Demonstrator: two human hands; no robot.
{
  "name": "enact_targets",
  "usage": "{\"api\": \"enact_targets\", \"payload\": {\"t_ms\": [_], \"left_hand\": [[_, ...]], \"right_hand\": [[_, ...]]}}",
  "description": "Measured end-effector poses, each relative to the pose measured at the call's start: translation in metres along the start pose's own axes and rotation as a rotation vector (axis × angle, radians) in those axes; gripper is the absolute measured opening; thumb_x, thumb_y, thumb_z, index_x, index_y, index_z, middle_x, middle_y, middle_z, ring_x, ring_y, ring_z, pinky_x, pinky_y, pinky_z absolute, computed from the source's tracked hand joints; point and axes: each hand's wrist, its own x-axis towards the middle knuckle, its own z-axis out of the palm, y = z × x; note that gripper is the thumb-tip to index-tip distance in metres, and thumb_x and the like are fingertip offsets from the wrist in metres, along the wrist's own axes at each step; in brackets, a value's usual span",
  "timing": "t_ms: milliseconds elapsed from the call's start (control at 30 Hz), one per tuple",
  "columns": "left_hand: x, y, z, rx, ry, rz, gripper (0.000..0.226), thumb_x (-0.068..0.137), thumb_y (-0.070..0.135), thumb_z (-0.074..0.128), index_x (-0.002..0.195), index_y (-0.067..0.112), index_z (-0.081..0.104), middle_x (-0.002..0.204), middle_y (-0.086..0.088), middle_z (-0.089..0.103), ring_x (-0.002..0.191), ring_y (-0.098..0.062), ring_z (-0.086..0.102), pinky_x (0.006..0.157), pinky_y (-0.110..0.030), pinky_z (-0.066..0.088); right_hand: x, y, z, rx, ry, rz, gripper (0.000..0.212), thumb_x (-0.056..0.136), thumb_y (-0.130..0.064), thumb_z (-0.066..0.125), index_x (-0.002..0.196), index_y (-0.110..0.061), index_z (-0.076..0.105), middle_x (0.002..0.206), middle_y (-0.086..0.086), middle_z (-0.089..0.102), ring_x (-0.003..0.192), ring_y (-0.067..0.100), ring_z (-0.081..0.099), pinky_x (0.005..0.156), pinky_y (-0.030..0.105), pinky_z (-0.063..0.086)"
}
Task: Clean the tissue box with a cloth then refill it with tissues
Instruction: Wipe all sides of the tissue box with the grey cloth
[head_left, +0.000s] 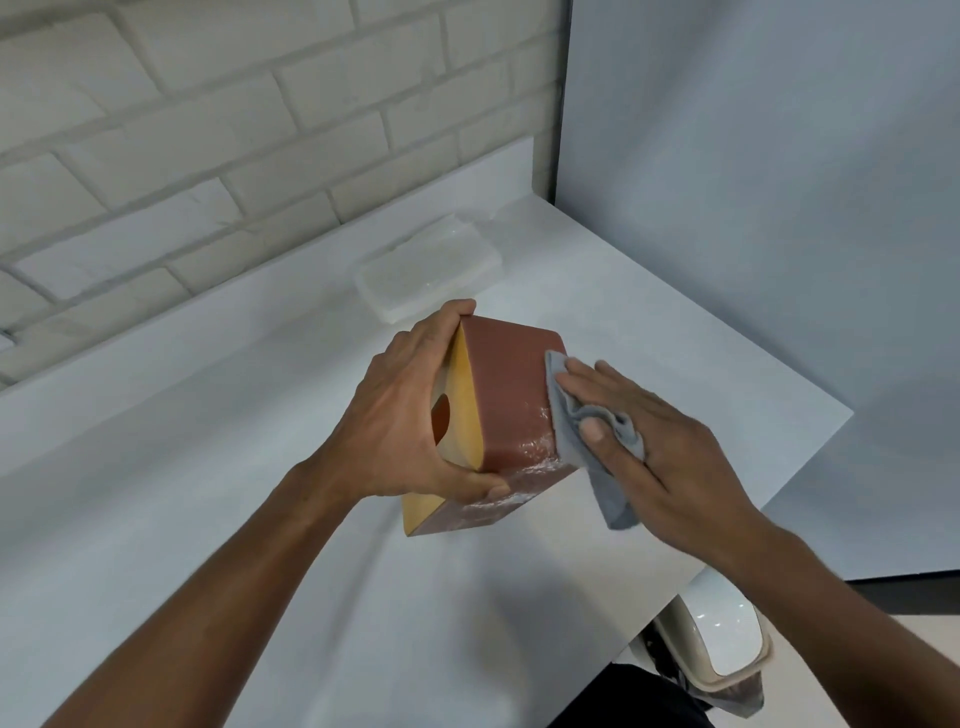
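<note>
Nearest, I see the left hand (410, 415) clamped round the tilted tissue box (506, 395) above the white table (208, 519). The right hand (670, 457), fingers flat, presses a grey cloth (582, 431) on the box's right side. The table edge lies right of the box. Behind the box are a tissue pack (426, 270) and a brick wall (208, 130).
</note>
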Motion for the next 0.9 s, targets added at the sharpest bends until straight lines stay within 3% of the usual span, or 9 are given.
{"api": "enact_targets", "payload": {"t_ms": [100, 267, 433, 567, 633, 733, 800, 900], "left_hand": [[-0.001, -0.002, 0.000, -0.003, 0.010, 0.006, 0.141, 0.041, 0.084, 0.077, 0.158, 0.032, 0.019, 0.152, 0.011, 0.042, 0.133, -0.020, 0.047, 0.107, -0.057, 0.043], [-0.002, -0.003, -0.002, 0.006, 0.001, 0.001, 0.141, 0.040, 0.084, 0.076, 0.158, 0.033, 0.018, 0.151, 0.011, 0.042, 0.133, -0.019, 0.046, 0.107, -0.056, 0.044], [0.000, -0.001, -0.001, -0.017, 0.001, 0.007, 0.139, 0.041, 0.083, 0.076, 0.158, 0.035, 0.018, 0.152, 0.012, 0.041, 0.134, -0.018, 0.044, 0.106, -0.056, 0.046], [-0.003, -0.004, -0.003, -0.018, 0.002, -0.003, 0.140, 0.041, 0.085, 0.075, 0.158, 0.034, 0.017, 0.152, 0.011, 0.040, 0.135, -0.019, 0.044, 0.105, -0.057, 0.047], [-0.002, -0.003, -0.002, -0.014, 0.001, -0.002, 0.141, 0.041, 0.087, 0.075, 0.159, 0.033, 0.017, 0.153, 0.011, 0.039, 0.136, -0.019, 0.044, 0.106, -0.057, 0.046], [0.001, 0.000, 0.001, -0.023, 0.005, 0.009, 0.142, 0.042, 0.085, 0.076, 0.159, 0.032, 0.018, 0.154, 0.011, 0.039, 0.137, -0.020, 0.042, 0.106, -0.057, 0.045], [0.001, -0.001, 0.002, -0.033, 0.010, 0.011, 0.141, 0.042, 0.084, 0.076, 0.160, 0.031, 0.018, 0.154, 0.010, 0.039, 0.137, -0.020, 0.042, 0.106, -0.056, 0.045], [-0.001, -0.002, 0.002, -0.046, 0.013, 0.015, 0.141, 0.043, 0.084, 0.076, 0.160, 0.030, 0.018, 0.153, 0.008, 0.040, 0.135, -0.020, 0.043, 0.106, -0.055, 0.046]], "right_hand": [[0.005, -0.004, 0.002, -0.039, 0.039, -0.003, 0.037, 0.098, -0.068, 0.033, 0.134, -0.069, 0.038, 0.146, -0.035, 0.042, 0.143, 0.001, 0.037, 0.114, 0.039, 0.041], [-0.021, -0.010, 0.000, -0.132, 0.030, -0.097, 0.039, 0.103, -0.051, 0.038, 0.139, -0.039, 0.051, 0.147, -0.019, 0.051, 0.143, 0.006, 0.039, 0.113, 0.035, 0.042], [0.014, -0.013, 0.005, -0.111, 0.048, -0.044, 0.039, 0.101, -0.053, 0.040, 0.137, -0.044, 0.052, 0.146, -0.021, 0.051, 0.144, 0.003, 0.036, 0.111, 0.041, 0.045], [-0.002, -0.011, 0.006, -0.173, 0.014, -0.173, 0.045, 0.104, -0.051, 0.036, 0.139, -0.029, 0.055, 0.147, -0.014, 0.052, 0.145, 0.008, 0.037, 0.113, 0.037, 0.042], [-0.011, -0.006, 0.001, -0.164, -0.015, -0.189, 0.044, 0.104, -0.052, 0.035, 0.141, -0.034, 0.052, 0.149, -0.018, 0.049, 0.146, 0.007, 0.036, 0.113, 0.033, 0.041], [-0.005, -0.001, -0.002, -0.103, 0.042, -0.058, 0.040, 0.102, -0.058, 0.035, 0.137, -0.045, 0.050, 0.148, -0.022, 0.048, 0.145, 0.003, 0.034, 0.113, 0.037, 0.043], [-0.006, -0.008, 0.004, -0.096, 0.083, -0.027, 0.042, 0.102, -0.055, 0.035, 0.139, -0.039, 0.050, 0.149, -0.017, 0.049, 0.145, 0.004, 0.034, 0.114, 0.037, 0.042], [-0.018, -0.015, 0.011, -0.168, 0.031, -0.159, 0.046, 0.104, -0.047, 0.036, 0.143, -0.027, 0.051, 0.151, -0.013, 0.048, 0.147, 0.008, 0.034, 0.114, 0.034, 0.041]]}}
